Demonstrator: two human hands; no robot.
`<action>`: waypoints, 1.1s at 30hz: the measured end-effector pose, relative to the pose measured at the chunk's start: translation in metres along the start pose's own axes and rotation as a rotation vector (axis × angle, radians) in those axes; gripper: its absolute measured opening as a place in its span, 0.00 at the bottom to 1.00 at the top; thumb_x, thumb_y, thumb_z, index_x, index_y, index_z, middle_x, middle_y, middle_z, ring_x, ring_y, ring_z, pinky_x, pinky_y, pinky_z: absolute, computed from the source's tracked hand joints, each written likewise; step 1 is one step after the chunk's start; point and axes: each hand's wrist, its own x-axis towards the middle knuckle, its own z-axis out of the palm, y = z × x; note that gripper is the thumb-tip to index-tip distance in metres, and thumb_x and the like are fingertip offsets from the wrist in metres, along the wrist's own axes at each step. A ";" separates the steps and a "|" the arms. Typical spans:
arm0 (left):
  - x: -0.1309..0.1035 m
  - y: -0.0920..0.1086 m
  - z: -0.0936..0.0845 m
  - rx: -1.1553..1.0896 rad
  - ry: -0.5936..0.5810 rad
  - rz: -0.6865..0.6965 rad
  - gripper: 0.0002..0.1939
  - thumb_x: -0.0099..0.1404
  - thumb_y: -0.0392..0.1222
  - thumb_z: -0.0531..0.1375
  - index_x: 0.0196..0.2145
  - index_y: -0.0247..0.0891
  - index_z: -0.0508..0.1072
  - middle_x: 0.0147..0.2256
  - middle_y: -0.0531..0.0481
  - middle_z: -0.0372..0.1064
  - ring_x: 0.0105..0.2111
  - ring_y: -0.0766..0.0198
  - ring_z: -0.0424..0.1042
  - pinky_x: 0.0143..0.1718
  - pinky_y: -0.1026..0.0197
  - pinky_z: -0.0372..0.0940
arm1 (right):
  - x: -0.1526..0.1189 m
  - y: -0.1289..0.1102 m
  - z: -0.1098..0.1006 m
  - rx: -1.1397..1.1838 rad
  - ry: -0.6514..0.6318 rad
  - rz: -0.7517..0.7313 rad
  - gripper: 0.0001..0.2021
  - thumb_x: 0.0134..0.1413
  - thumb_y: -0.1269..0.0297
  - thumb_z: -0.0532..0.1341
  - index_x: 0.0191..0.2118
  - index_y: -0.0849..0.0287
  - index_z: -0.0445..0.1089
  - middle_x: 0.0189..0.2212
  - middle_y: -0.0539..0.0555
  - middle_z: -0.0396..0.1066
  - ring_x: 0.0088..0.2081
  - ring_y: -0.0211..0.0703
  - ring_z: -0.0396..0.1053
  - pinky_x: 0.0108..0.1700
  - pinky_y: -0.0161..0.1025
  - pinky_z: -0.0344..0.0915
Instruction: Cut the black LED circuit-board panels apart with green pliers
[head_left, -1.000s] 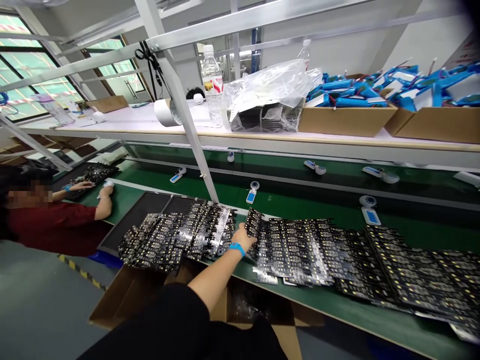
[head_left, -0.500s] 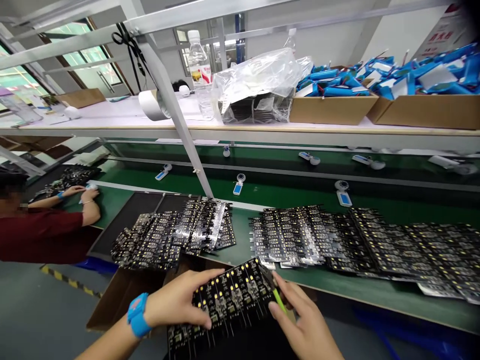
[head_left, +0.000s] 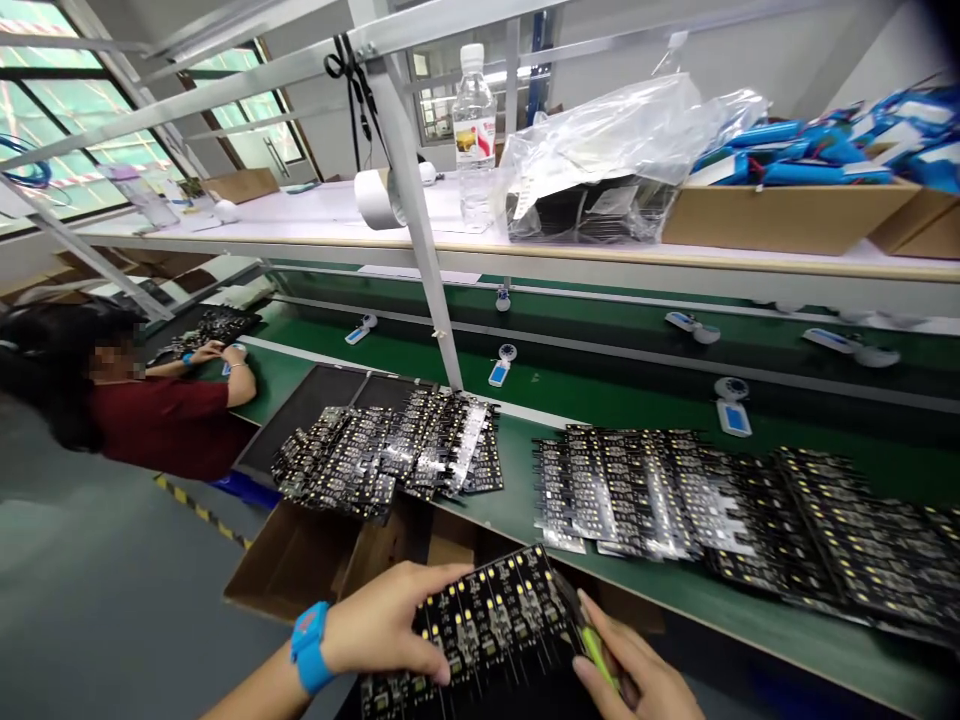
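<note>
A black circuit board panel with rows of yellow-white LEDs lies tilted in front of me. My left hand grips its left part, thumb on the face and fingers along the far edge; a blue band circles that wrist. Thin wire leads stick out from the panel's near side. In my right hand is a pair of cutters with green handles, their dark jaws at the panel's right edge. Beneath the held panel, part of another board shows at the lower left.
Stacked panels lie on the green bench at left, more panels at right. Cardboard boxes stand below the bench edge. A slanted metal post carries the shelf. A co-worker in a red sleeve sits at left.
My view has turned left, so the bench and shelf sit further right. Both hands keep hold of the panel and the cutters; the cutters remain at the right edge.
</note>
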 end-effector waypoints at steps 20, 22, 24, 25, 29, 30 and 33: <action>0.011 -0.034 0.011 -0.094 0.048 -0.193 0.46 0.47 0.47 0.76 0.62 0.53 0.66 0.61 0.50 0.67 0.60 0.45 0.64 0.62 0.50 0.57 | -0.036 0.021 0.006 -0.457 0.098 0.184 0.26 0.59 0.63 0.54 0.63 0.45 0.62 0.38 0.58 0.75 0.37 0.57 0.74 0.39 0.49 0.71; 0.014 -0.042 0.006 -0.174 0.125 -0.186 0.37 0.52 0.49 0.73 0.58 0.49 0.70 0.58 0.49 0.71 0.57 0.47 0.68 0.60 0.51 0.60 | -0.028 0.030 0.003 -0.357 0.086 0.196 0.26 0.54 0.66 0.58 0.59 0.46 0.68 0.37 0.58 0.75 0.39 0.58 0.74 0.40 0.49 0.71; 0.016 -0.048 0.000 -0.316 0.299 -0.217 0.24 0.59 0.52 0.68 0.52 0.43 0.74 0.51 0.47 0.76 0.51 0.49 0.73 0.56 0.52 0.65 | -0.021 0.035 0.000 -0.272 0.106 0.226 0.24 0.53 0.65 0.59 0.57 0.48 0.70 0.38 0.57 0.76 0.39 0.55 0.75 0.40 0.47 0.71; 0.018 -0.050 -0.002 -0.420 0.426 -0.236 0.21 0.61 0.52 0.67 0.49 0.42 0.75 0.48 0.47 0.78 0.48 0.51 0.75 0.53 0.53 0.67 | -0.018 0.035 -0.001 -0.213 0.116 0.232 0.24 0.55 0.63 0.59 0.58 0.48 0.69 0.38 0.57 0.76 0.39 0.53 0.76 0.40 0.45 0.72; 0.027 -0.041 0.006 -0.823 0.807 -0.277 0.19 0.57 0.58 0.66 0.39 0.42 0.75 0.35 0.52 0.80 0.33 0.57 0.78 0.36 0.59 0.73 | -0.012 0.007 0.001 0.092 0.144 0.189 0.26 0.64 0.53 0.53 0.64 0.54 0.60 0.51 0.57 0.75 0.50 0.45 0.74 0.51 0.40 0.71; 0.030 -0.036 0.013 -0.843 0.784 -0.290 0.20 0.57 0.61 0.65 0.34 0.41 0.76 0.30 0.52 0.79 0.27 0.59 0.76 0.30 0.60 0.72 | -0.010 -0.005 0.002 0.222 0.154 0.176 0.28 0.65 0.51 0.53 0.66 0.56 0.58 0.57 0.57 0.71 0.56 0.45 0.70 0.57 0.41 0.68; 0.038 -0.020 0.045 -0.745 0.611 -0.329 0.29 0.62 0.68 0.55 0.19 0.41 0.72 0.17 0.51 0.71 0.14 0.64 0.65 0.19 0.61 0.66 | -0.006 -0.042 -0.001 0.704 0.199 0.153 0.31 0.63 0.49 0.56 0.67 0.54 0.54 0.67 0.54 0.57 0.66 0.45 0.55 0.68 0.47 0.52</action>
